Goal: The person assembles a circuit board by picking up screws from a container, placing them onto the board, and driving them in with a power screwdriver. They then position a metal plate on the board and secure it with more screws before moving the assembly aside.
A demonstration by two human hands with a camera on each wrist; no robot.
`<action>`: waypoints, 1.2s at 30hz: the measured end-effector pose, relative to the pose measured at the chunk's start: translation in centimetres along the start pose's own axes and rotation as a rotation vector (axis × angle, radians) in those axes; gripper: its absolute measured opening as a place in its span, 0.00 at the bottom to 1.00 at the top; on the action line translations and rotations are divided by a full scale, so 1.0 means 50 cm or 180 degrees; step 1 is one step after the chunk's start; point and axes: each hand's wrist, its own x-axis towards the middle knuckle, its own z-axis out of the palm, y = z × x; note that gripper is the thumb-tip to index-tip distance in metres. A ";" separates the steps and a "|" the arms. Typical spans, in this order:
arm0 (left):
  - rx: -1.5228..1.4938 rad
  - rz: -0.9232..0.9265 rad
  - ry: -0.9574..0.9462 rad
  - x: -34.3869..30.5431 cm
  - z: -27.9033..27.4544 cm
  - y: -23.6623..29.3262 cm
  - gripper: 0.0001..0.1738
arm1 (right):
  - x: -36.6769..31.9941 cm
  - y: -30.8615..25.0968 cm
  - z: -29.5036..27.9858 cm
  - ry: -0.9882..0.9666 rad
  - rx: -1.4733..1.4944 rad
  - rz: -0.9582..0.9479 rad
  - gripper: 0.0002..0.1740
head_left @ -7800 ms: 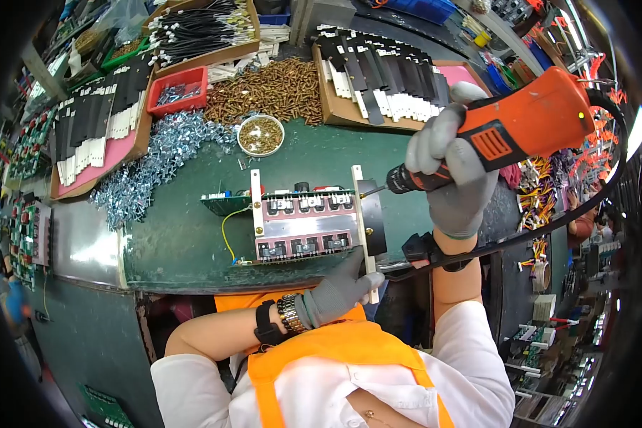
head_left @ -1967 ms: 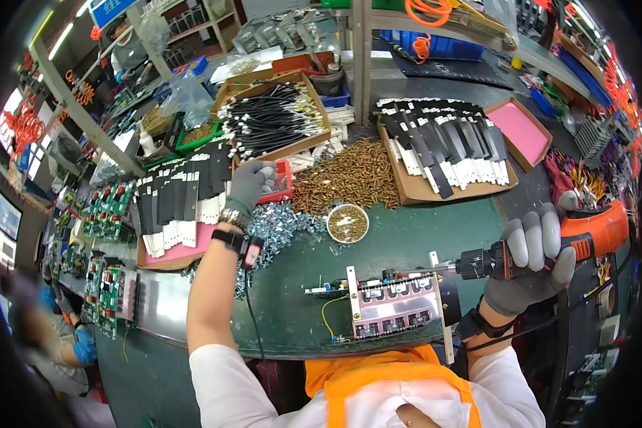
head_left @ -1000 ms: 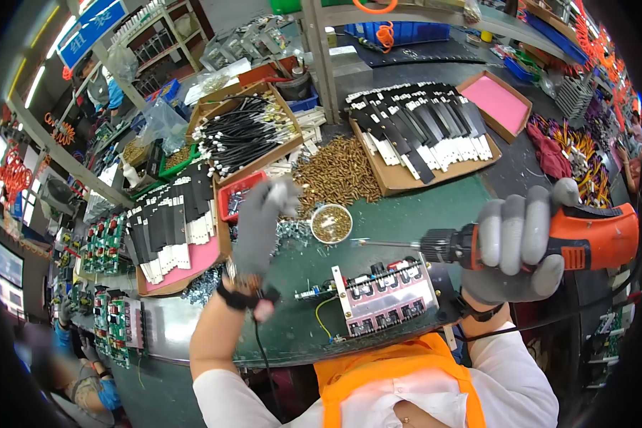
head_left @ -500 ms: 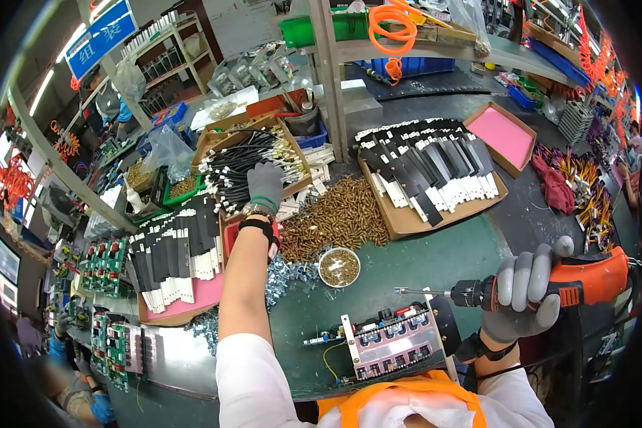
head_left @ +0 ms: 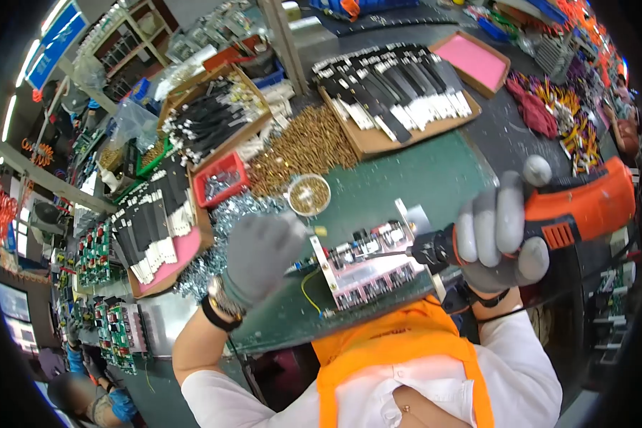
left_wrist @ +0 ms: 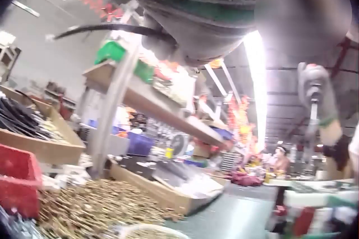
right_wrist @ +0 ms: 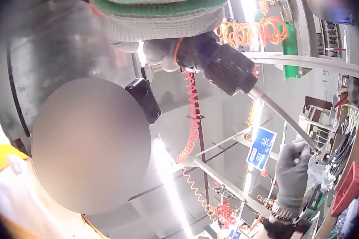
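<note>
The gloved left hand (head_left: 264,258) is over the bench, just left of the heatsink assembly (head_left: 371,265). From its glove in the left wrist view a thin black cable (left_wrist: 106,28) with a pale tip sticks out, pinched by fingers that are mostly hidden. Around the handle of the orange power driver (head_left: 585,203) curl the fingers of the gloved right hand (head_left: 503,232). The driver's black chuck (head_left: 434,247) points left, its long bit reaching over the assembly's right part. Pale bars stand at both ends of the assembly, and a yellow wire loops at its left.
Behind lie a box of black cables (head_left: 217,118), a red bin (head_left: 221,178), brass parts (head_left: 303,148) and a round dish of small screws (head_left: 309,195). Boxes of black-and-white strips (head_left: 399,93) stand at the back and left. Silver clips (head_left: 246,212) lie beside the left hand.
The left hand has come back from the cable box toward the assembly, with a black cable now showing. The right hand still grips the driver, whose bit now lies over the assembly.
</note>
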 end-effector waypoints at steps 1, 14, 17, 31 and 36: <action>-0.0143 0.0094 -0.0125 -0.017 0.001 0.044 0.16 | -0.010 0.002 0.001 -0.0015 0.0032 0.0122 0.44; -0.0562 -0.0172 -0.0287 -0.079 0.049 0.158 0.17 | -0.037 0.067 0.028 0.0052 -0.0513 0.0781 0.38; -0.0540 -0.0205 -0.0267 -0.082 0.053 0.160 0.18 | -0.039 0.076 0.027 -0.0014 -0.0487 0.0854 0.37; -0.0460 -0.0187 -0.0228 -0.079 0.059 0.165 0.19 | -0.032 0.082 0.045 -0.0080 -0.0808 0.1285 0.37; -0.0515 -0.0225 -0.0211 -0.081 0.064 0.167 0.18 | -0.015 0.079 0.058 0.0064 -0.0722 0.1612 0.35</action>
